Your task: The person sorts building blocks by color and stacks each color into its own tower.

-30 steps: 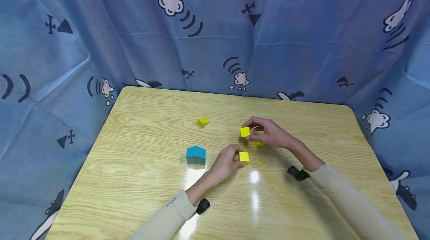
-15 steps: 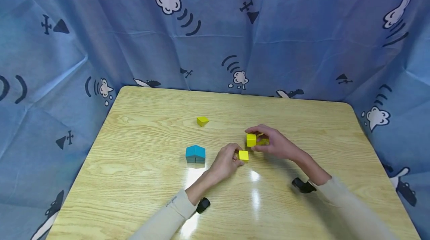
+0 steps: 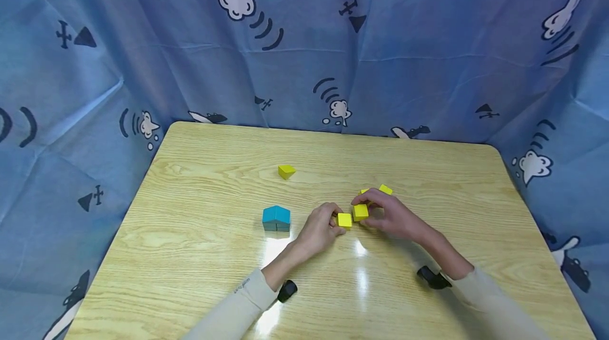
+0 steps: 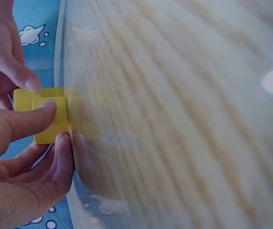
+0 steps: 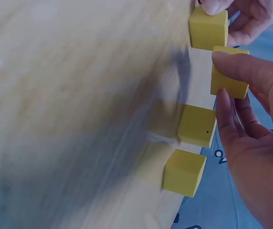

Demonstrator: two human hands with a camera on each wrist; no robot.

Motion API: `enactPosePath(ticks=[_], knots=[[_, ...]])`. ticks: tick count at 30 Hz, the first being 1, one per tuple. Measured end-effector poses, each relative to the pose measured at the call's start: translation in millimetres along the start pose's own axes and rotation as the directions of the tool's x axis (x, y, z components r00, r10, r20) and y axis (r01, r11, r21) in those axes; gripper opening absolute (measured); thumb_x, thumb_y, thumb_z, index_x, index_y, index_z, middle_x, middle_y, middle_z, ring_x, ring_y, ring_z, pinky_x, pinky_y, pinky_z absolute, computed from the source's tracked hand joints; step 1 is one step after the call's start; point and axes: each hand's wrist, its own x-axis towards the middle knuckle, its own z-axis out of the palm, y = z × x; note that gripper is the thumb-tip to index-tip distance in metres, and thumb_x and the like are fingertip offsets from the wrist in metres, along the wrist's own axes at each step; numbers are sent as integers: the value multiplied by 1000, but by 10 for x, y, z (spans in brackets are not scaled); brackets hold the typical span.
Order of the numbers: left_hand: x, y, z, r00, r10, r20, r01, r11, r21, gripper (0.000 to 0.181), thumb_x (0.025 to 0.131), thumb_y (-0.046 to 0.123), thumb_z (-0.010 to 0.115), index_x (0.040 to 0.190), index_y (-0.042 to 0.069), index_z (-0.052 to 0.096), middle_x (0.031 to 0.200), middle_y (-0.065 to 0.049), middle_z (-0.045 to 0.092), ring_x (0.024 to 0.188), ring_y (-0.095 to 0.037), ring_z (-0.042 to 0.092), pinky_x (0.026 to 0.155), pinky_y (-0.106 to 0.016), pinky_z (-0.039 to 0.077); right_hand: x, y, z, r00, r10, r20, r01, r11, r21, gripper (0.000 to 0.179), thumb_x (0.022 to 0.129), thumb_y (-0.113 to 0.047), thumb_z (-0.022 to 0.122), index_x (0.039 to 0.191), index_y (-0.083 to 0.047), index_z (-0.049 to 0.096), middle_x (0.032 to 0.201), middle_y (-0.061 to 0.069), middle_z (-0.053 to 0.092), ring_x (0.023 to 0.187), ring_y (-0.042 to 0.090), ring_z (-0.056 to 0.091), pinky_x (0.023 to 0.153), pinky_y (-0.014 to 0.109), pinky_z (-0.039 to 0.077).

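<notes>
My left hand (image 3: 317, 231) pinches a yellow cube (image 3: 344, 221) between thumb and fingers, low at the tabletop. Just to its right, my right hand (image 3: 392, 217) pinches a second yellow cube (image 3: 360, 212); a narrow gap separates the two in the head view. From the right wrist, the right hand's cube (image 5: 229, 78) shows under its thumb, near the left hand's cube (image 5: 208, 31). Two more yellow cubes, one (image 5: 197, 126) and another (image 5: 184, 172), sit by the right hand, partly hidden behind it in the head view.
A yellow wedge-shaped block (image 3: 286, 172) lies farther back on the wooden table (image 3: 200, 181). Left of the left hand stands a blue block shape with a peaked top (image 3: 276, 218). A blue patterned curtain (image 3: 295, 38) hangs behind the table.
My right hand has moved its cube toward me and slightly right, down beside the left hand's cube. Two cubes behind the right hand have come partly into view. The left hand stays put.
</notes>
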Motion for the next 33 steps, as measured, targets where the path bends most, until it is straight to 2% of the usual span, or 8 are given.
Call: enactPosePath(ticks=[7,16,23,33], knots=[[-1,-11,-5,1000,0,-2,0,1000,4,28,85,0,83,107,1,65,99,-5,62,86,-18,59,72,-19,49,-69,22,89,1000,24,18,-24,999,21,47,84,5,81,127,-3,64,121,7,63,103,20,60,88,39,57],[8,-16,0,1000,4,-6,-4,1000,4,28,84,-1,83,105,0,65,97,-7,63,86,-21,60,72,-20,49,-96,13,144,998,55,7,-55,998,8,44,84,4,81,125,-6,65,118,3,63,101,17,61,87,37,57],[8,-17,-5,1000,12,-4,-12,1000,7,28,85,-1,83,107,0,65,98,-10,63,86,-21,60,72,-19,49,-106,10,190,999,32,15,-32,999,9,43,86,2,80,124,-6,64,116,2,62,99,16,59,86,35,57],[7,-22,-7,1000,13,1,-13,1000,2,28,85,-1,82,107,-1,65,99,-8,63,87,-21,61,72,-19,49,-111,42,211,998,53,23,-55,997,50,41,87,-4,82,125,-6,64,118,4,64,102,18,62,90,37,57]])
